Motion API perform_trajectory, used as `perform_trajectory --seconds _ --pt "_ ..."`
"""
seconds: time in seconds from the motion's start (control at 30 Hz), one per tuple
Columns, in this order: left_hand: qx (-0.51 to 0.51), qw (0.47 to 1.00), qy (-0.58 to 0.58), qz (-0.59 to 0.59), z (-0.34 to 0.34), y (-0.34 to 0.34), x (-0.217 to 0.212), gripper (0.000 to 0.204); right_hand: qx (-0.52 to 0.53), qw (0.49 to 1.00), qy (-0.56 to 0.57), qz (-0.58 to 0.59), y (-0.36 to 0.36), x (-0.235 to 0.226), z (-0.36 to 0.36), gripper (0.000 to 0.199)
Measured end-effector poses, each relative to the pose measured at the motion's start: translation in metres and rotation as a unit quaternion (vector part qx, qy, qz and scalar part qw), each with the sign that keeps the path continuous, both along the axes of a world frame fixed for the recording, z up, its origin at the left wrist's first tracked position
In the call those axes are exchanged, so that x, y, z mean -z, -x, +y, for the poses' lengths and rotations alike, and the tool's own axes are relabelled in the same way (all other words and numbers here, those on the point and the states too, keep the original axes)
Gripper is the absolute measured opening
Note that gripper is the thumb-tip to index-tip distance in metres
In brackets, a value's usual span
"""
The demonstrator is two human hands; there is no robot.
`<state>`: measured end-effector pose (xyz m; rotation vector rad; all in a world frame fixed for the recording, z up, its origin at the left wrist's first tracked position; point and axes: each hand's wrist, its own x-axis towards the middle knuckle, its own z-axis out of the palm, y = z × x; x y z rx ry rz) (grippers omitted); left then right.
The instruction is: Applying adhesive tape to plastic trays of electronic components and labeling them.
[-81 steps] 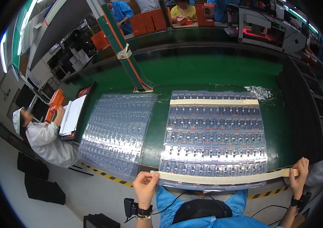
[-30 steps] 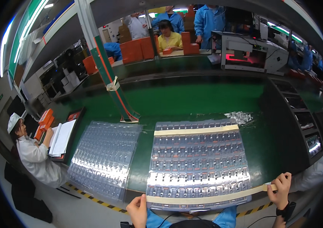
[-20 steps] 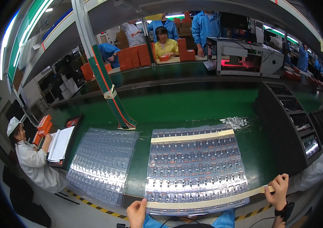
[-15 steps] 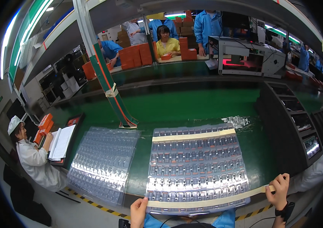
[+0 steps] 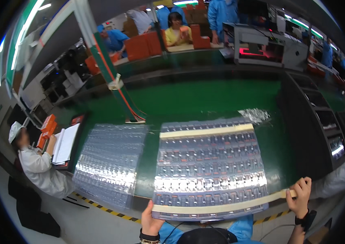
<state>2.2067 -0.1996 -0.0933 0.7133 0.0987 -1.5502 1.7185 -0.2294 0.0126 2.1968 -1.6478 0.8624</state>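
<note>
A stack of clear plastic blister trays [image 5: 209, 166] lies before me, its rows of pockets holding small dark parts with orange bits. One strip of cream tape [image 5: 207, 131] crosses its far end. A second strip, masking tape by its look [image 5: 217, 208], runs along the near edge. My left hand [image 5: 152, 223] grips the near left corner, thumb on top by the tape's end; its fingers are hidden beneath. Off the right side, my right hand [image 5: 301, 198] pinches the strip's other end, which stands clear of the tray.
More clear trays [image 5: 108, 162] lie to the left on the green bench [image 5: 180, 97]. A post [image 5: 113, 77] rises behind them. A dark rack [image 5: 310, 122] stands at the right. A person in white [image 5: 38, 162] writes at the left; others work across the bench.
The view has shifted a little, and the trays sit higher in it. My left hand shows more of its wrist. Both hands keep their hold on the tray and the tape.
</note>
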Motion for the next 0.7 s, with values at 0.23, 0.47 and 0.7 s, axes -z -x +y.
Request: perform_trajectory --seconds 0.23,0.47,0.7 --pt "-0.055 0.998 0.002 -0.024 -0.007 0.004 -0.021 0.043 -0.051 0.998 -0.014 -0.027 -0.001 0.005 -0.021 0.016" --pt "-0.063 0.997 0.032 -0.011 0.000 -0.003 0.004 0.044 -0.034 0.998 -0.026 -0.038 0.006 0.010 -0.015 0.015" --pt "-0.107 0.994 0.007 -0.020 -0.002 0.010 -0.001 0.042 -0.025 0.997 -0.038 -0.054 0.007 0.012 -0.013 0.015"
